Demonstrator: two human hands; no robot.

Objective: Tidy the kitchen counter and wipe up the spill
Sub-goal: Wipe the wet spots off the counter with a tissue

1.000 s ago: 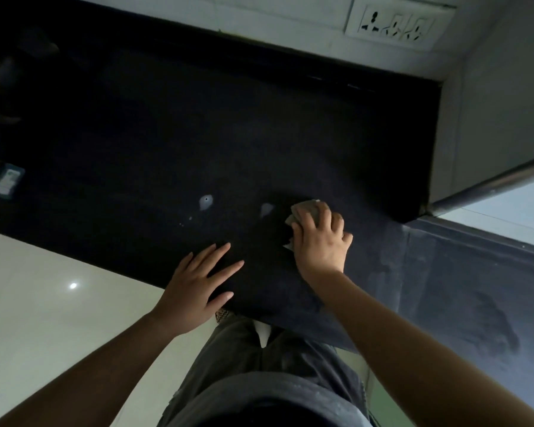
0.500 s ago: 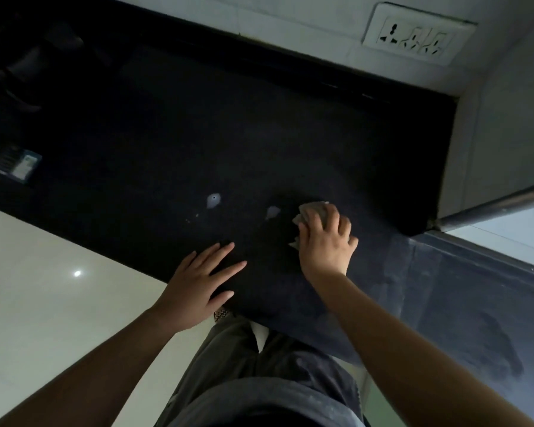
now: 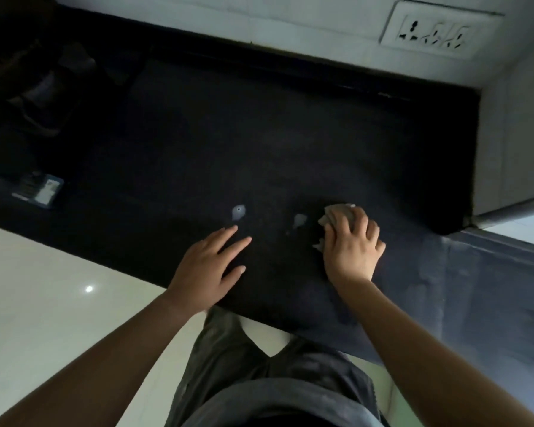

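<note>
A black kitchen counter (image 3: 259, 143) stretches across the view. On it lie two small pale wet spots: one spill spot (image 3: 238, 212) just beyond my left fingertips and a second spot (image 3: 299, 220) right beside the cloth. My right hand (image 3: 352, 245) presses a crumpled grey cloth (image 3: 336, 212) flat onto the counter; most of the cloth is hidden under the fingers. My left hand (image 3: 210, 266) rests flat near the counter's front edge, fingers spread, holding nothing.
A small dark packet (image 3: 39, 189) with a pale label lies at the counter's left. Dim, hard-to-make-out items (image 3: 37, 87) sit at the back left. A wall socket plate (image 3: 435, 32) is on the back wall. A white wall corner (image 3: 512, 149) bounds the right side.
The view has drifted slightly. Both hands stay in nearly the same place on the counter; the right hand with the cloth sits a touch closer to the nearer spot.
</note>
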